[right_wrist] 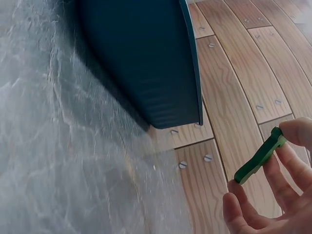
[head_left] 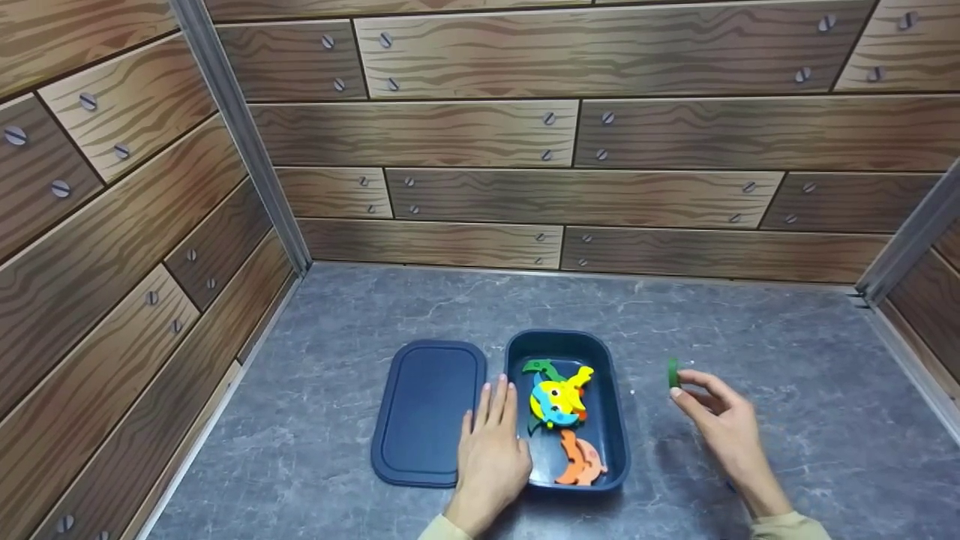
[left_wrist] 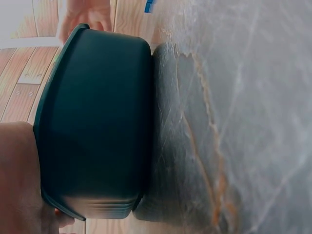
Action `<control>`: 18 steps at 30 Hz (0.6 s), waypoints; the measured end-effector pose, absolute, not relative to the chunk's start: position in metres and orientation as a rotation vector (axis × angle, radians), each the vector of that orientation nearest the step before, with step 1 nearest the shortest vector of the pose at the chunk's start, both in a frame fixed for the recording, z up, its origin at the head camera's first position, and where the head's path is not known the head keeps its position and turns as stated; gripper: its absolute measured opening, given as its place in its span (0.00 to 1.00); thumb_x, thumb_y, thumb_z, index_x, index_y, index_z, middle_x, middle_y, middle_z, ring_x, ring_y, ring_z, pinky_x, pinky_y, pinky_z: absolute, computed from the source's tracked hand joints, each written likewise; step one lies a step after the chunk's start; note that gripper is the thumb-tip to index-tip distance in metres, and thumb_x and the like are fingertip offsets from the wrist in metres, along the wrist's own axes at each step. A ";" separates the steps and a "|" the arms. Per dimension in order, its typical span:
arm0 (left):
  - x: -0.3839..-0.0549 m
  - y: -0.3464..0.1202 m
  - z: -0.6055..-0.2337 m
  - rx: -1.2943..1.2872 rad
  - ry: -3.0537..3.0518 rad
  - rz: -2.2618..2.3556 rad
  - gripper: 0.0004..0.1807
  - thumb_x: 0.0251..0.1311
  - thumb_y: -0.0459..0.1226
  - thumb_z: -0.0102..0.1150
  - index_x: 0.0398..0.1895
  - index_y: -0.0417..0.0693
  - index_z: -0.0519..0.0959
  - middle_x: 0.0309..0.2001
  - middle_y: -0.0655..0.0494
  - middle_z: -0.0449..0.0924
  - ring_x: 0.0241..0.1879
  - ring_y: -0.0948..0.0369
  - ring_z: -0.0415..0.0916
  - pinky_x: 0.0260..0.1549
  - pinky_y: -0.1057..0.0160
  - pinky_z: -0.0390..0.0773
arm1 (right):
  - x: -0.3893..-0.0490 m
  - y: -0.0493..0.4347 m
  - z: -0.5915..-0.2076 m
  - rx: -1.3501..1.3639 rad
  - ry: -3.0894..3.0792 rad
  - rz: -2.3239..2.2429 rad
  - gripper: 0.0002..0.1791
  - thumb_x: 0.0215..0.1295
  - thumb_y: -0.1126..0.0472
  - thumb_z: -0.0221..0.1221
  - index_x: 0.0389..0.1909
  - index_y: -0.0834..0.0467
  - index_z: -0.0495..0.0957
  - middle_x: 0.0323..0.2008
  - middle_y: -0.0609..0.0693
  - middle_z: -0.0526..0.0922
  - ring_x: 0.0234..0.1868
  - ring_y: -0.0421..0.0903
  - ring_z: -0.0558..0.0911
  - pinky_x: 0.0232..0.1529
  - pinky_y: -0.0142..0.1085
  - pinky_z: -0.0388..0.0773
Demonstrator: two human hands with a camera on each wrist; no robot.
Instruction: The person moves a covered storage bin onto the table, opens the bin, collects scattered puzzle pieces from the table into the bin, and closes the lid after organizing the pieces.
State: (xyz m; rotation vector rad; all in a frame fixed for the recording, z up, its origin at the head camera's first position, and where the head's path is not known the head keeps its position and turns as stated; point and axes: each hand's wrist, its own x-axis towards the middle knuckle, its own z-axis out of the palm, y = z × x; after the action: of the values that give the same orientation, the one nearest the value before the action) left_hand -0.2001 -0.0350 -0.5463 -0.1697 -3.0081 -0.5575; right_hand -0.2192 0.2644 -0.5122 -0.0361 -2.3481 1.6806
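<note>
My right hand (head_left: 724,427) pinches a flat green puzzle piece (right_wrist: 261,156) between thumb and fingertips, raised to the right of a dark blue plastic box (head_left: 619,442). Its fingers (right_wrist: 282,183) lie along the piece in the right wrist view. With straight fingers, my left hand (head_left: 491,454) rests at the box's left rim, overlapping the edge of the blue lid (head_left: 427,412). Inside the box is a heap of yellow, light blue and green pieces (head_left: 559,401). Closer to the front lie some orange pieces (head_left: 577,457).
The lid lies flat on the grey marbled table (head_left: 337,360), left of the box. A small blue piece (left_wrist: 149,6) is on the table, partly hidden by the right forearm in the head view. Wood-patterned walls (head_left: 465,135) enclose the table's back and sides.
</note>
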 end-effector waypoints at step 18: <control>-0.200 -0.035 -0.545 -0.161 -3.014 -0.539 0.38 0.64 0.40 0.51 0.78 0.51 0.55 0.78 0.60 0.44 0.76 0.56 0.40 0.68 0.41 0.54 | -0.227 0.230 -0.499 0.182 -2.302 1.614 0.17 0.62 0.64 0.66 0.52 0.60 0.82 0.49 0.55 0.83 0.46 0.39 0.82 0.42 0.29 0.80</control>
State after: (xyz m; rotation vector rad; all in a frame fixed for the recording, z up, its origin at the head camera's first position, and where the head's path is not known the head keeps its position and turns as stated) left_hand -0.2000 -0.0346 -0.5452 -0.1607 -3.0137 -0.5386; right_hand -0.2274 0.2297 -0.4993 0.1822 -2.3024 1.6136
